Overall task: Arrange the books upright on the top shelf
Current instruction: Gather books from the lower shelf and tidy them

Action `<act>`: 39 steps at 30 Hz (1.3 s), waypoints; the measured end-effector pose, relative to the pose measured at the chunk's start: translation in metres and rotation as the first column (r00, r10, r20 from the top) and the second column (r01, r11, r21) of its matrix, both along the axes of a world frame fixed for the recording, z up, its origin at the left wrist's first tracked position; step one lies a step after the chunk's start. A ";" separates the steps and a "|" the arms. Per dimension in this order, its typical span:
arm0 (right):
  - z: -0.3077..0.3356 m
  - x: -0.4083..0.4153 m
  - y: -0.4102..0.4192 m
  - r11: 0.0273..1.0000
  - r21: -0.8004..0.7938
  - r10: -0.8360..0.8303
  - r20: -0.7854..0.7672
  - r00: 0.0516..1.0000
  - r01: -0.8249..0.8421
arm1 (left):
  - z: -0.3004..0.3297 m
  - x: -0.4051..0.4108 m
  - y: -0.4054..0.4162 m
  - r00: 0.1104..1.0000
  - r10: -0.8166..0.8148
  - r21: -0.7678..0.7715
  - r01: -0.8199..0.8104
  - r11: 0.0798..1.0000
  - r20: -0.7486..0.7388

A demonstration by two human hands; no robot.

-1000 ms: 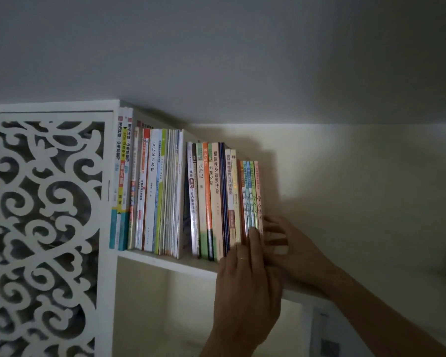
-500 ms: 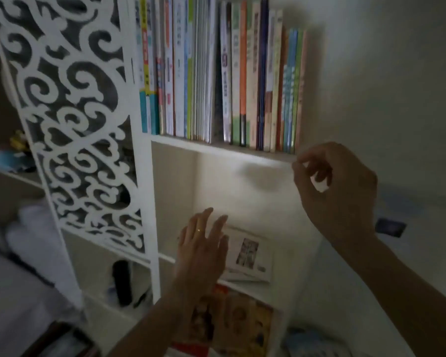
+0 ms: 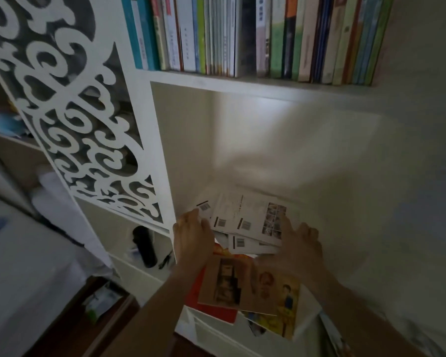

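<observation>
A row of upright books (image 3: 255, 37) fills the top shelf (image 3: 216, 82) from the lattice panel rightward. On the middle shelf lies a loose stack of white books (image 3: 245, 222), back covers and barcodes up. My left hand (image 3: 191, 238) holds the stack's left edge, with the thumb on top near a barcode. At the right edge, my right hand (image 3: 300, 244) grips the stack, fingers laid over its top. Both wrists cover the front of the stack.
A white carved lattice panel (image 3: 75, 112) closes the cabinet's left side. Brown, yellow and red books (image 3: 245, 287) lie flat on the shelf below. A black cylinder (image 3: 144, 246) stands in the small left compartment. Bare wall runs along the right.
My view has dropped from the top shelf to the middle one. Both hands left the upright row, came down and took hold of the flat white stack.
</observation>
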State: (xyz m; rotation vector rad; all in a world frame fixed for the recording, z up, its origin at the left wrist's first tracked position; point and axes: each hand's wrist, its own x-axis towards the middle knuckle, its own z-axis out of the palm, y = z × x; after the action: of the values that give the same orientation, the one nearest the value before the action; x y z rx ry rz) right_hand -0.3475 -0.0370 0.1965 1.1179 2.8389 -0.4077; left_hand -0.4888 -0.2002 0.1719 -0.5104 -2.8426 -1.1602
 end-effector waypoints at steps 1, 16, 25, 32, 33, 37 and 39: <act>-0.003 -0.004 0.000 1.000 0.012 0.023 -0.021 1.000 -0.022 | 0.000 -0.001 0.004 1.000 0.013 -0.002 -0.013 1.000 -0.001; -0.015 -0.001 -0.001 0.977 0.195 0.121 -0.158 0.980 -0.089 | 0.011 0.031 0.007 0.906 -0.041 0.405 -0.148 0.902 0.422; -0.014 -0.004 0.004 0.957 0.270 0.178 -0.265 0.948 -0.104 | 0.016 0.051 0.000 0.714 -0.060 0.457 -0.379 0.804 0.697; 0.012 -0.010 0.000 0.946 0.302 0.262 -0.490 0.831 -0.119 | 0.032 0.062 0.002 0.620 -0.344 0.601 -0.266 0.754 0.705; 0.016 -0.008 -0.004 0.930 0.340 0.294 -0.462 0.837 -0.140 | 0.032 0.063 0.004 0.613 -0.395 0.643 -0.251 0.724 0.685; 0.022 0.005 -0.015 0.896 0.274 0.396 -0.134 0.908 -0.350 | 0.025 0.063 0.008 0.623 -0.421 0.672 -0.235 0.703 0.659; 0.023 0.015 -0.015 0.893 0.171 0.434 -0.092 0.896 -0.416 | 0.020 0.065 0.004 0.612 -0.380 0.630 -0.261 0.731 0.694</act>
State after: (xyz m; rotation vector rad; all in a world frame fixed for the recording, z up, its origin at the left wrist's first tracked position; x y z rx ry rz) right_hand -0.3326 -0.0519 0.2191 0.4616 3.1504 -0.2466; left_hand -0.4242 -0.1962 0.1923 0.0056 -2.5094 -2.9084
